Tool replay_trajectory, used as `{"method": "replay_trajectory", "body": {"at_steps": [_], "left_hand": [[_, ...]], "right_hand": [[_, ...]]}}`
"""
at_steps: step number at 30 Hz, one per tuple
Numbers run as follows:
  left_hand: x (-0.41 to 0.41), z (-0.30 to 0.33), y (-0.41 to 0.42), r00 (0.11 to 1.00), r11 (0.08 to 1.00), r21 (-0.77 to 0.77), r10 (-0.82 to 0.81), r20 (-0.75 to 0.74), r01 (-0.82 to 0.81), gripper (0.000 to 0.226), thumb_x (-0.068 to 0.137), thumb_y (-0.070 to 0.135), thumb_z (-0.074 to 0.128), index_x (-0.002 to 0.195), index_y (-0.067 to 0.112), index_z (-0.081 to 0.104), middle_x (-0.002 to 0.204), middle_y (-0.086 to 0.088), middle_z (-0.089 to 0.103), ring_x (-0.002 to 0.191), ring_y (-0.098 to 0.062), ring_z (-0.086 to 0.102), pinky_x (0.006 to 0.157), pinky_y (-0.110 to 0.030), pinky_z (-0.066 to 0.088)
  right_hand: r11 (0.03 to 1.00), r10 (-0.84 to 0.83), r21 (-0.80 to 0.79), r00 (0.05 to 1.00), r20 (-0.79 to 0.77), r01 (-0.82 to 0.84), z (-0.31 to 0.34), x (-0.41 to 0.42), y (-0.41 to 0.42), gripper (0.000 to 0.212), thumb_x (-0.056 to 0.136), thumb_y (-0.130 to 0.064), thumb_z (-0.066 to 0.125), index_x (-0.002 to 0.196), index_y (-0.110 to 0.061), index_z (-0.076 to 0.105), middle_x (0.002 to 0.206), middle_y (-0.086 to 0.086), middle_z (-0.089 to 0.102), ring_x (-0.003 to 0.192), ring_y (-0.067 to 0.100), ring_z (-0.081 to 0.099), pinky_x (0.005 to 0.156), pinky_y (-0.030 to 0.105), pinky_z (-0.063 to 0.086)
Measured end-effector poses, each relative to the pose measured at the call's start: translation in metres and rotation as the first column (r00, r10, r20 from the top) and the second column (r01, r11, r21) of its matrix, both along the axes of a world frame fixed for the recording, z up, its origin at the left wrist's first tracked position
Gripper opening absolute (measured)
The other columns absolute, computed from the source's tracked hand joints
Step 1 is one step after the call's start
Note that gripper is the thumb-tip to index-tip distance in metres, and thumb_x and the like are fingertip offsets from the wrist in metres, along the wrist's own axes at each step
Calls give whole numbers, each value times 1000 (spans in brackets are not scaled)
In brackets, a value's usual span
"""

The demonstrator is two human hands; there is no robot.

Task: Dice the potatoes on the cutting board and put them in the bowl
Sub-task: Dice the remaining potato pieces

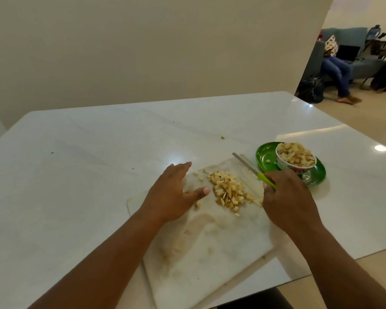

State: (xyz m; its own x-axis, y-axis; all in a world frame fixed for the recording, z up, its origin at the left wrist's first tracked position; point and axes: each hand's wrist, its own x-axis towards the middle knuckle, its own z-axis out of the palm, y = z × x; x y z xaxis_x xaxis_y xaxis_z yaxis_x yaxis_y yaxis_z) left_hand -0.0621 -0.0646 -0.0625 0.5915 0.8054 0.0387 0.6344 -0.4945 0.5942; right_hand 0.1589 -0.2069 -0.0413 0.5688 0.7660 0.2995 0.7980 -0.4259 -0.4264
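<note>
A heap of diced potato (228, 190) lies on the far part of the white cutting board (212, 246). My left hand (176, 192) rests flat on the board just left of the heap, fingers straight and thumb pointing toward it. My right hand (288, 197) grips the green handle of a knife (252, 170) at the heap's right side, its blade pointing away to the upper left. A small patterned bowl (295, 157), filled with potato cubes, stands to the right of the board on a green plate (316, 177).
One stray potato piece (222, 137) lies on the white table (87, 166) beyond the board. The table's right edge runs close to the plate. A person sits on a sofa (339, 61) in the far room at the upper right.
</note>
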Motion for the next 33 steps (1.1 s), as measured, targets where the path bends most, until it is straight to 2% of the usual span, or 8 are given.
{"method": "replay_trajectory", "body": {"at_steps": [3, 7, 9, 13, 16, 18, 27, 33], "left_hand": [[24, 3, 2, 983, 999, -41, -24, -184, 17, 122, 72, 92, 38, 165, 17, 12, 172, 1, 14, 159, -22, -3, 127, -48, 16], [54, 6, 7, 969, 999, -40, -17, -247, 8, 119, 75, 92, 20, 163, 13, 20, 171, -6, 18, 159, -30, 1, 127, -51, 9], [65, 2, 6, 983, 996, -61, -76, -165, 67, 110, 79, 95, 21, 159, 20, 34, 164, -2, 35, 157, -28, 15, 125, -49, 17], [70, -10, 4, 989, 987, -124, -87, 121, 102, 91, 79, 95, 29, 145, 38, 55, 143, 11, 61, 137, -11, 51, 113, -43, 43], [67, -11, 10, 919, 960, -264, 17, 394, 96, 68, 76, 95, 44, 126, 54, 63, 132, 20, 67, 125, 2, 59, 112, -36, 46], [65, -12, 14, 851, 931, -351, 98, 516, 105, 75, 72, 95, 49, 127, 47, 66, 129, 14, 70, 125, -3, 62, 113, -39, 46], [58, -11, 17, 868, 932, -269, -85, 490, 243, 89, 77, 92, 48, 148, 38, 49, 142, 11, 62, 132, -4, 57, 110, -31, 48], [48, -5, 19, 704, 943, -270, 59, 708, 192, 97, 77, 93, 45, 146, 25, 51, 140, -5, 64, 138, -18, 54, 118, -43, 38]], "right_hand": [[997, 38, -78, 992, 125, -28, -7, 11, 9, 18, 87, -1, 58, 97, -9, 70, 88, 11, 57, 85, 30, 56, 71, 32, 37], [993, 78, -98, 982, 170, -61, -20, 7, 5, 29, 85, 2, 54, 108, -4, 72, 91, 12, 62, 84, 31, 60, 77, 36, 42], [971, 156, -194, 986, 61, -142, -20, 3, 1, 33, 90, -6, 50, 118, -11, 68, 99, 6, 60, 94, 26, 57, 83, 33, 42], [962, 223, -138, 971, -88, -234, -17, 4, -8, 40, 94, -16, 52, 131, -25, 64, 97, -6, 51, 94, 13, 49, 81, 24, 35], [983, 159, -79, 981, -108, -168, -14, 17, -11, 39, 95, -17, 53, 131, -24, 63, 105, -1, 57, 95, 13, 50, 82, 25, 40], [991, 110, -71, 990, -85, -116, -15, 26, -14, 38, 94, -16, 54, 130, -23, 64, 100, -3, 55, 90, 11, 47, 77, 24, 38], [971, 213, -91, 973, -87, -220, -25, -10, -27, 27, 92, -14, 55, 113, -26, 66, 86, -12, 47, 80, 9, 44, 71, 23, 37], [992, 114, -34, 986, -122, -119, -3, -13, -20, 40, 93, -21, 55, 133, -27, 59, 101, -9, 54, 88, 5, 42, 77, 23, 35]]}}
